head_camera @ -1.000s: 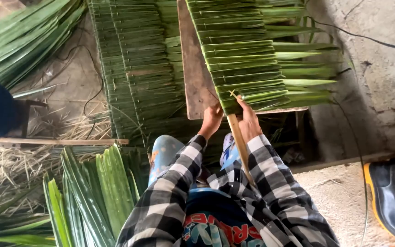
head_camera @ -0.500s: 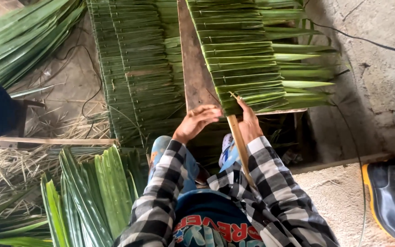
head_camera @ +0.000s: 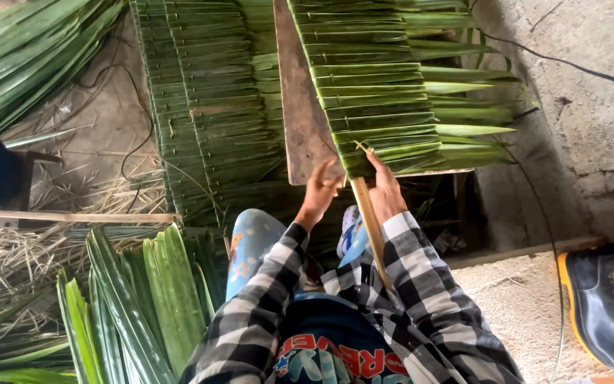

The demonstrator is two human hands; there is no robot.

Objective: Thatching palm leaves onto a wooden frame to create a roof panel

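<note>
A: Where is the panel of folded green palm leaves [head_camera: 385, 92]?

B: On the wooden desk [head_camera: 300, 121], at 12 o'clock. It is light, floppy.

A: And the hands?

B: The right hand [head_camera: 386, 188] fingers clench the stiff bamboo rod [head_camera: 371, 227]; the left hand [head_camera: 319, 190] is released. Grip the rod.

A worn wooden board [head_camera: 300, 107] carries a stitched, probably palm-leaf panel [head_camera: 385, 85].

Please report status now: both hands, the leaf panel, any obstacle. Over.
Right hand grips bamboo slat at leaf panel edge. Left hand open, beside wooden board. Nothing between hands and panel.
</note>
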